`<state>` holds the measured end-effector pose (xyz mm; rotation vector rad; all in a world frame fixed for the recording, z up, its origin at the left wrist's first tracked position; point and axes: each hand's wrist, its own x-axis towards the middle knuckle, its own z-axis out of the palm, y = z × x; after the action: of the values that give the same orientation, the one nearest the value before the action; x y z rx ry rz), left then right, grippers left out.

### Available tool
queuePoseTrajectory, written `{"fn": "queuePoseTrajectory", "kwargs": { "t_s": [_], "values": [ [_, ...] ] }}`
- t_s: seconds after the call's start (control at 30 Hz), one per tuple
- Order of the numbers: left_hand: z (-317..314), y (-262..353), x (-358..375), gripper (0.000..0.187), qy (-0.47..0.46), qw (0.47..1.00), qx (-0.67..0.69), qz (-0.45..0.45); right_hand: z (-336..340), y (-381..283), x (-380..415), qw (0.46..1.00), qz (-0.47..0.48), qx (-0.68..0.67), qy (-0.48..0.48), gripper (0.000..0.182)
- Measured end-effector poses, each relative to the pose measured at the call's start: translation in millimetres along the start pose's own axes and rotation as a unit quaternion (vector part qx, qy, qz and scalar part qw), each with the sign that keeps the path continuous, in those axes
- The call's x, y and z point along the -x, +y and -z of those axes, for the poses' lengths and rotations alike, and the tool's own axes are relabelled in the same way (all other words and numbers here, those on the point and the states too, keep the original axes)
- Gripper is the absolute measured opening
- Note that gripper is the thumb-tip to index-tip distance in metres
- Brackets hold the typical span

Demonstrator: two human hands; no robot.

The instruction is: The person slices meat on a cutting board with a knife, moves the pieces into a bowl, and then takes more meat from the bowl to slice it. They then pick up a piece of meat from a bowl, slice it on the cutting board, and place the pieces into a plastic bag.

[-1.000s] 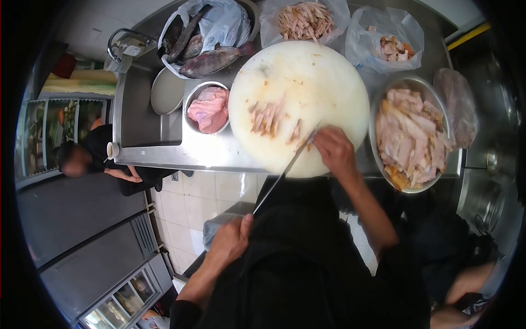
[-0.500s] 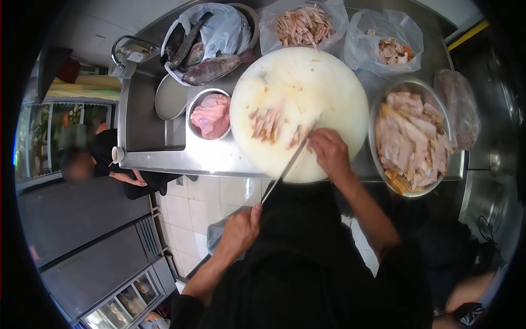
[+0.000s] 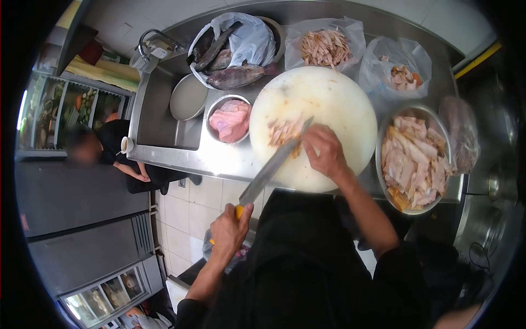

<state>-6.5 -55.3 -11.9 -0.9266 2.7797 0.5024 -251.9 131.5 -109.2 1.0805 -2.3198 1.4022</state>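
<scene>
My left hand (image 3: 230, 226) is closed around the yellow handle of a large kitchen knife (image 3: 268, 172). The broad side of its blade faces up, and its front part lies over the round white cutting board (image 3: 342, 104). Strips of sliced meat (image 3: 284, 130) sit beside the blade, partly covered by it. On the blade's other side, close to its tip, my right hand (image 3: 324, 151) hovers at the board with fingers loosely bent and the thumb apart. I see nothing held in it.
Behind the board are a bag of fish (image 3: 233, 55), a bag of cut strips (image 3: 325, 48) and a bag of scraps (image 3: 404, 77). A bowl of raw meat (image 3: 230, 119) stands left, an oval pan of meat slabs (image 3: 415, 159) right. Beyond the sink (image 3: 167, 131), another person (image 3: 118, 142) sits.
The knife has turned from edge-on to showing its broad side, now against the strips. My right hand's fingers have loosened from the board. The whole view has shifted slightly.
</scene>
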Motion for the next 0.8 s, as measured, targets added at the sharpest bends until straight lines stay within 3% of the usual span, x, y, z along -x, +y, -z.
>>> {"fn": "queuePoseTrajectory", "kwargs": {
  "t_s": [0.33,0.43,0.53,0.57,0.8],
  "values": [
    [-17,-5,7,0.058,0.017,0.998,0.030,-0.056,-5,13,-14,0.988,0.046,-0.011,-0.146,0.013],
    [-16,-1,7,0.056,-0.006,0.997,0.037,-0.065,6,17,-31,0.976,-0.060,-0.070,-0.199,0.012],
    [-9,0,6,0.056,-0.006,0.996,0.053,-0.066,24,20,-40,0.992,-0.078,-0.098,-0.005,0.013],
    [-7,-1,6,0.055,-0.002,0.996,0.057,-0.066,33,19,-39,0.984,-0.139,-0.108,0.007,0.018],
    [13,-14,-10,0.064,-0.118,0.976,0.181,0.014,27,4,-19,0.981,-0.177,-0.060,0.060,0.026]
  ]
}}
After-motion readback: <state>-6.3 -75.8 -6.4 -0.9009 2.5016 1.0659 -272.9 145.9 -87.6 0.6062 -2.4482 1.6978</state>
